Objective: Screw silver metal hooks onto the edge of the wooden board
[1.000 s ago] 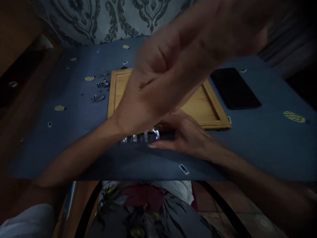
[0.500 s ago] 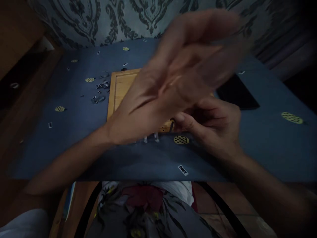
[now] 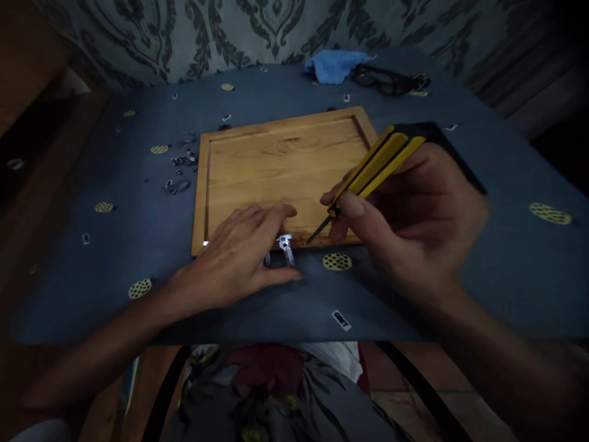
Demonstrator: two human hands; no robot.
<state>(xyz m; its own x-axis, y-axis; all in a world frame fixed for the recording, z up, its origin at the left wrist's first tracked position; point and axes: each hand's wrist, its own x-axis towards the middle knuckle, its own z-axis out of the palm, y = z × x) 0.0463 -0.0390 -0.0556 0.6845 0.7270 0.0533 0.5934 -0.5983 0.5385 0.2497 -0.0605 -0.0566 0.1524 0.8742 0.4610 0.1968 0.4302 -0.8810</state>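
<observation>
In the head view, my right hand (image 3: 418, 221) grips a screwdriver (image 3: 368, 175) with a yellow and black handle. Its dark shaft slants down to the left, the tip close to the near edge of a framed wooden panel (image 3: 285, 153). Small dark holes dot that edge. My left hand (image 3: 234, 255) lies low over the panel's near left part, thumb and fingers apart. Between them sits a shiny metal fitting (image 3: 286, 244) on the edge, a leg hanging over the front. A second metal leg beside it is partly hidden by the hand.
Loose metal pieces (image 3: 184, 159) lie left of the panel on the blue patterned tablecloth (image 3: 506, 270). At the back are a blue cloth (image 3: 335, 66) and dark-framed glasses (image 3: 391, 80). A black flat object (image 3: 453, 153) lies behind my right hand.
My left hand has dropped from high in front of the camera to the panel's near edge. My right hand has lifted and turned, bringing the screwdriver handle into sight.
</observation>
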